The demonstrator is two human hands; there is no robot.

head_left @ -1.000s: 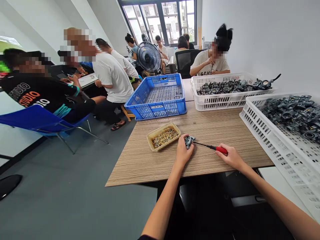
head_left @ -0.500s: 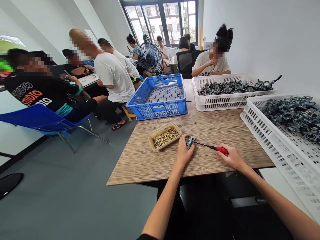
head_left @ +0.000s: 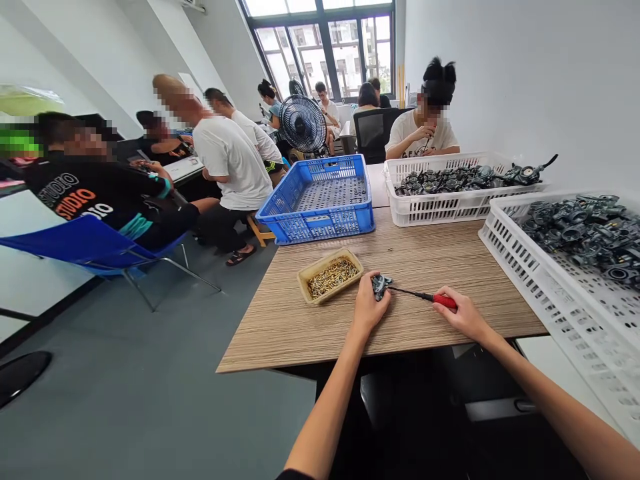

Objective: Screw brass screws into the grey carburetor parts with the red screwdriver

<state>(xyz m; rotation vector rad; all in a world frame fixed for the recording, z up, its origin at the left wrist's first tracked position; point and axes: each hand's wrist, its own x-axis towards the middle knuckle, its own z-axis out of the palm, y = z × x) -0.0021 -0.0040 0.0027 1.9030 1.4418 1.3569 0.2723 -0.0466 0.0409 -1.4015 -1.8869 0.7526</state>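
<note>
**Small metal part pinned at mid-table, screwdriver tip against it**

The left hand is closed around a small dark metal part just below the centre of the frame and presses it onto the table. To its right, the right hand is clenched on the red handle of a screwdriver. The thin shaft runs leftward so that the tip meets the part.

The part looks like cast metal: stiff, probably dense for its size, with knobbly edges that give the fingers purchase. It is likely to twist or skid under a turning tool. The soundest hold seems to be across its body on the side away from the tip, with the heel of the hand on the wood. The screwdriver's shaft is slender, so the grip belongs on the handle.

The table is a flat, smooth, dry wood-grain board, and small things may slide on it. Just left of the part sits a shallow tan tray of brass-coloured screws. A blue crate stands at upper centre, with a far white crate of dark parts to its right. A near white crate fills the right edge.

The room is bright, with windows at top centre and a fan in front of them. The floor is grey, and other people sit at upper left and behind the crates.
</note>
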